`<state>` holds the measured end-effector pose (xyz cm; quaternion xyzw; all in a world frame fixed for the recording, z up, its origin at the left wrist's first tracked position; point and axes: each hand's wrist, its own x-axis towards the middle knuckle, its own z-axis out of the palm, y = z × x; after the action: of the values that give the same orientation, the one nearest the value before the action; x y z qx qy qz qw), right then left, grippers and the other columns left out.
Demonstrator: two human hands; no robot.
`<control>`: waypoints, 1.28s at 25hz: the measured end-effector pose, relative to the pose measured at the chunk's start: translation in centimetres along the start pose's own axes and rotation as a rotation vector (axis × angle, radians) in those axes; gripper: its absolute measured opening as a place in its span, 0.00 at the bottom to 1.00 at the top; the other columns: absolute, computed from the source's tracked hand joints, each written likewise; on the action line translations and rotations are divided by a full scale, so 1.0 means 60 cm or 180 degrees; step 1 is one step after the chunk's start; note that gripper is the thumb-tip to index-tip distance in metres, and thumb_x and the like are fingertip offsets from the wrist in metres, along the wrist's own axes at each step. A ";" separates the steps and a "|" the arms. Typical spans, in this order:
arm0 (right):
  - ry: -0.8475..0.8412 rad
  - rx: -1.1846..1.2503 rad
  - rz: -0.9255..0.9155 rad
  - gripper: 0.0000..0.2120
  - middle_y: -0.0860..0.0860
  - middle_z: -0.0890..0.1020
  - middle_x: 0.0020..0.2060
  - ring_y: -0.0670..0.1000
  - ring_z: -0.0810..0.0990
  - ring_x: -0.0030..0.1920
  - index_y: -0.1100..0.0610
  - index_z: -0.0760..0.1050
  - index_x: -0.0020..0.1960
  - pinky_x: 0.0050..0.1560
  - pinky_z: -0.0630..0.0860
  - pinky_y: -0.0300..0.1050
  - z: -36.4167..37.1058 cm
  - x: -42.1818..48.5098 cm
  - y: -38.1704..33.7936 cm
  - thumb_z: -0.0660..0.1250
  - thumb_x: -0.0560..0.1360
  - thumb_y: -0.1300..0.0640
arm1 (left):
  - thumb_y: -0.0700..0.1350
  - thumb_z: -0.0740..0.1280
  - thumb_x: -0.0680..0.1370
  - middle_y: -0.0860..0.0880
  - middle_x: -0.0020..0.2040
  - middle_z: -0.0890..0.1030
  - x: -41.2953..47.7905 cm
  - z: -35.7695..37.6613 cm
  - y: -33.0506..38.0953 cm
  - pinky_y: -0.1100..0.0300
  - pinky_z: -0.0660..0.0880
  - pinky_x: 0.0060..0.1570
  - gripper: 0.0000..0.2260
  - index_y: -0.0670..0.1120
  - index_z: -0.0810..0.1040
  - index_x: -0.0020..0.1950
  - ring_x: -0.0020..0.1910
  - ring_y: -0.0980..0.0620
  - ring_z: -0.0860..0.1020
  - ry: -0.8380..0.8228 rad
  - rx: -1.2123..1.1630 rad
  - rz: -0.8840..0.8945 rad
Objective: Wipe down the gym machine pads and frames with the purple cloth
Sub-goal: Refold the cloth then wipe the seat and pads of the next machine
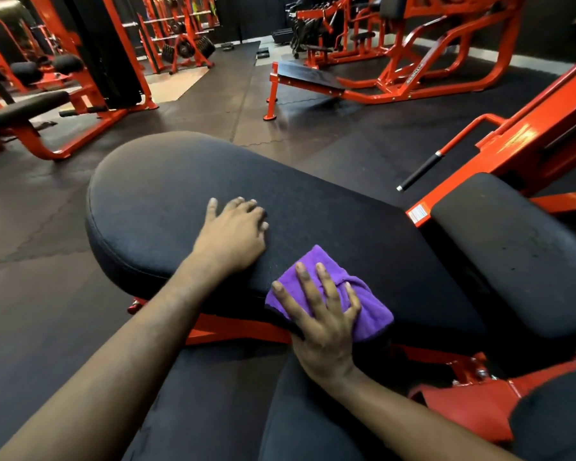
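We're looking down on one big black rounded bench pad (180, 194), and both hands are on it. One folded purple terry cloth (374, 311) lies on the near right part of that pad, its near edge hanging just over the rim. The right hand (323, 322) is flat on top of the cloth, fingers spread and nearly straight, pressing it down rather than gripping it. The left hand (235, 234) rests palm-down on bare padding, just left of the cloth and a little farther off, fingers relaxed and lightly bent, holding nothing. The two hands are near each other, not touching.

Count the pads on this machine: we see three. There's the big one in the middle, a second black rectangular pad (512, 261) just beside it on the right, and a third black pad (552, 417) at the near right corner, partly cut off. An orange-red steel frame (546, 128) runs under and behind them, with one white warning label (418, 214) on it and one black-gripped handle bar (419, 171) angling off it on the far side.

Farther out on the black rubber floor (47, 261), we count one flat black bench on orange legs (310, 78) in the far middle, one black-padded bench (24, 109) at far left, and two black foam rollers (30, 69) beyond it. The weight plates (183, 48) at the far wall are too blurred to count.
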<state>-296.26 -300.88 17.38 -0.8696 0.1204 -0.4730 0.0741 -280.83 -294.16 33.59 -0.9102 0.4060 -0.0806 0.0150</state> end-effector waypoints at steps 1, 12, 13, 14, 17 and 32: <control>0.0061 -0.0093 -0.0021 0.40 0.50 0.71 0.75 0.57 0.68 0.75 0.39 0.67 0.75 0.65 0.64 0.69 -0.001 -0.012 0.021 0.68 0.66 0.62 | 0.51 0.53 0.84 0.50 0.79 0.63 0.000 0.008 0.013 0.38 0.48 0.76 0.19 0.49 0.69 0.73 0.79 0.50 0.57 -0.0063 0.0014 0.0133; 0.0592 0.0161 0.1685 0.21 0.47 0.75 0.70 0.53 0.72 0.72 0.50 0.75 0.68 0.72 0.58 0.71 -0.004 -0.058 0.098 0.64 0.76 0.49 | 0.60 0.43 0.84 0.48 0.82 0.52 -0.025 0.033 0.035 0.39 0.45 0.77 0.27 0.50 0.55 0.80 0.81 0.48 0.48 -0.0452 0.0779 0.0457; 0.0671 0.0232 0.1647 0.21 0.48 0.76 0.71 0.52 0.71 0.73 0.50 0.74 0.69 0.73 0.57 0.70 0.006 -0.039 0.061 0.63 0.77 0.46 | 0.60 0.43 0.84 0.48 0.82 0.52 -0.026 0.033 0.035 0.39 0.44 0.77 0.27 0.50 0.55 0.80 0.81 0.48 0.48 -0.0472 0.0778 0.0463; 0.0707 0.0280 0.1557 0.20 0.49 0.76 0.71 0.52 0.70 0.74 0.48 0.73 0.69 0.75 0.55 0.68 0.015 -0.027 0.031 0.62 0.79 0.44 | 0.60 0.43 0.84 0.48 0.82 0.51 -0.026 0.033 0.035 0.39 0.44 0.77 0.27 0.50 0.54 0.81 0.81 0.48 0.48 -0.0490 0.0774 0.0472; 0.0747 0.0309 0.1451 0.20 0.49 0.76 0.71 0.52 0.69 0.75 0.48 0.72 0.69 0.75 0.55 0.65 0.023 -0.031 0.025 0.58 0.80 0.43 | 0.60 0.43 0.84 0.48 0.82 0.51 -0.027 0.033 0.034 0.39 0.44 0.77 0.28 0.50 0.53 0.81 0.81 0.48 0.47 -0.0497 0.0791 0.0473; 0.1124 0.0401 0.2135 0.21 0.49 0.77 0.69 0.49 0.70 0.74 0.49 0.75 0.68 0.77 0.52 0.61 0.020 -0.053 0.067 0.64 0.77 0.47 | 0.51 0.51 0.85 0.49 0.79 0.61 0.005 0.076 0.155 0.41 0.48 0.77 0.19 0.48 0.66 0.74 0.80 0.49 0.54 -0.0492 -0.0012 0.0734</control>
<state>-297.47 -303.85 13.20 -0.6809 0.3798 -0.5715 0.2561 -286.79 -300.80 28.23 -0.8610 0.5057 -0.0073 0.0536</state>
